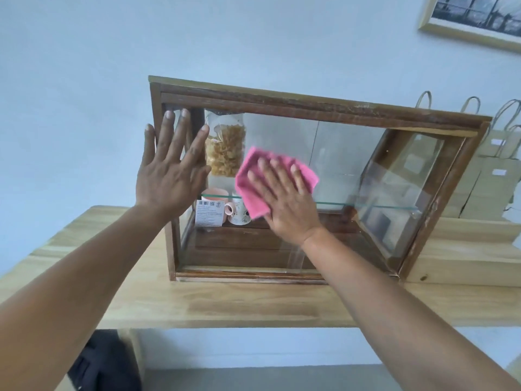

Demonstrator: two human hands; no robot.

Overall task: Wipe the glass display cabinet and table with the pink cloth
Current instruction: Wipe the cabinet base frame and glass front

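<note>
A dark wooden glass display cabinet (pixel 324 107) stands on a light wooden table (pixel 225 303) against a pale wall. My right hand (pixel 284 198) lies flat on the front glass, pressing a folded pink cloth (pixel 252 176) against it left of the middle. My left hand (pixel 172 167) is spread open, palm flat against the cabinet's left frame and glass, holding nothing. Inside, behind the glass, a bag of yellow snacks (pixel 225 148) hangs at the upper left, and a pink cup (pixel 214 196) and a white patterned mug (pixel 239 214) stand lower left.
Several brown paper bags (pixel 490 176) with handles stand on the table to the right of the cabinet. A framed picture (pixel 476 18) hangs at the upper right. A dark object (pixel 104 362) sits under the table at the lower left.
</note>
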